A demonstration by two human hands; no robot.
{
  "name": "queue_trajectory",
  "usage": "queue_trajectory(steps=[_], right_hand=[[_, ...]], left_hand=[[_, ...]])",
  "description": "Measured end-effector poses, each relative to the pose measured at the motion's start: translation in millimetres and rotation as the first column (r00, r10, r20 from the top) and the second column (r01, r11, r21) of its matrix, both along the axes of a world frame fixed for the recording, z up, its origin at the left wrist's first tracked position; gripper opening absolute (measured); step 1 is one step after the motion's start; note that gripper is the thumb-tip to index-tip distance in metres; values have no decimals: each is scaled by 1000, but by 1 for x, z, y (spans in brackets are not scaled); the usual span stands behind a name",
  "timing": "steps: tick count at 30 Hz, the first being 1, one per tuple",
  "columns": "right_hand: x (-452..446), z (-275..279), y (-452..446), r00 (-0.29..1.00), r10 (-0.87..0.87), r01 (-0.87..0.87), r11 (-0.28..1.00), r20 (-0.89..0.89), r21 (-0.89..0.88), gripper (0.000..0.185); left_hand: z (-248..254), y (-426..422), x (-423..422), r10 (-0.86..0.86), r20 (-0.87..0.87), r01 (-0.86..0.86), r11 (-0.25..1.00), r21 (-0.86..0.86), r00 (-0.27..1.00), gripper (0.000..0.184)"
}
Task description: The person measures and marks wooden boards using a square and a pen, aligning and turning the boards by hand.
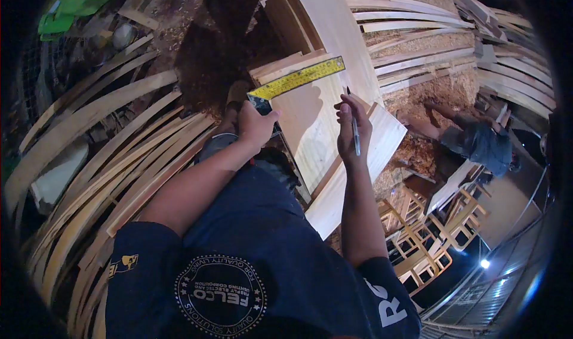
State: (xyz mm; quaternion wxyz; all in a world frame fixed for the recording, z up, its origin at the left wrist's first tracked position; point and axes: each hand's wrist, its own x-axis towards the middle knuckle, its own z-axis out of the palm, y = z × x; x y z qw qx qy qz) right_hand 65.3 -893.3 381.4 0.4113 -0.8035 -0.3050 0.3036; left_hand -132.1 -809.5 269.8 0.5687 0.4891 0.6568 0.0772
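My left hand [258,126] is closed around the dark stock of a try square. The square's yellow marked blade [298,77] lies slanting across the far end of a pale wooden board [307,136]. In my right hand [353,127] is a pen [356,137], held between the fingers with its dark tip pointing away from me, just above the wood. Beneath the blade's far side, edges of stacked wood [289,66] show. A wide plank [337,25] runs away from me beyond the board, and another pale board [385,139] lies to the right.
Long wooden strips [119,166] are piled on my left, and more strips [412,25] lie at the far right on sawdust. Another person [477,142] bends over at the right. Wooden chair-like frames [433,231] stand behind, near a bright lamp [484,264].
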Motion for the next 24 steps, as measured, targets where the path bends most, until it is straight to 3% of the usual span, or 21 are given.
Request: queue_trajectory(steps=[5, 7, 10, 15, 16, 20, 23, 24], right_hand=[[3, 0, 12, 997, 81, -81, 997, -4, -1, 37], [3, 3, 26, 988, 127, -128, 992, -93, -3, 39], [0, -6, 52, 926, 273, -272, 961, -261, 40, 40], [-25, -48, 93, 805, 434, -461, 887, -405, 34, 36], [-27, -47, 104, 768, 499, -533, 845, -403, 31, 33], [-24, -65, 121, 801, 530, -588, 785, -279, -195, 33], [6, -69, 122, 830, 529, -557, 792, -175, -250, 29], [24, -81, 118, 834, 540, -551, 822, -110, -142, 35]], left_hand=[[23, 7, 2, -7, -15, 7, 1000, -17, 1000, 55], [30, 10, 3, -10, -15, 10, 1000, -4, 1000, 56], [50, 19, 8, -103, -186, 89, 993, -81, 977, 57], [34, 14, 5, -53, -78, 53, 999, 8, 996, 59], [34, 15, 5, -46, -39, 47, 999, 2, 998, 60], [36, 11, 9, -53, -162, 63, 996, 57, 985, 59], [24, 5, 7, -42, -125, 49, 997, 56, 991, 59], [16, 1, 6, -39, -118, 48, 996, 75, 992, 59]])
